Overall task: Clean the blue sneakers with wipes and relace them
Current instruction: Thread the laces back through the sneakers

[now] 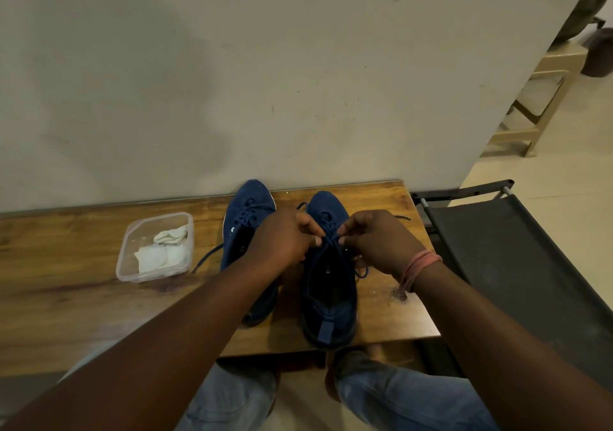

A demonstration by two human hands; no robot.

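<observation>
Blue suede sneakers stood side by side at the lower centre of the frame, toes toward a pale plaster wall [265, 66] that filled the whole upper half. They rested on a brown wood-grain tabletop [66, 298] stretching from the left edge to right of centre. A black fabric-and-metal rack [514, 265] stood at the right edge, just beside the tabletop, and a beige wooden stool [530, 99] sat well apart at the upper right on a light floor.

Lower in the frame, legs in faded blue jeans [398, 397] showed under the tabletop's near edge.

The right-hand blue sneaker [330, 314] had its heel nearest the camera and its opening showing dark. The left-hand blue sneaker [247, 205] was partly hidden behind the left forearm; its dark blue lace end [207, 258] trailed onto the wood.

A clear rectangular plastic container [154, 248] sat left of the shoes, holding crumpled white wipes [166, 248].

The left hand [285, 235] and right hand [378, 238] met above the right-hand sneaker's eyelets, each with fingers curled and pinching its dark blue shoelace [331, 248]. A pink thread band [419, 268] circled the right wrist.
</observation>
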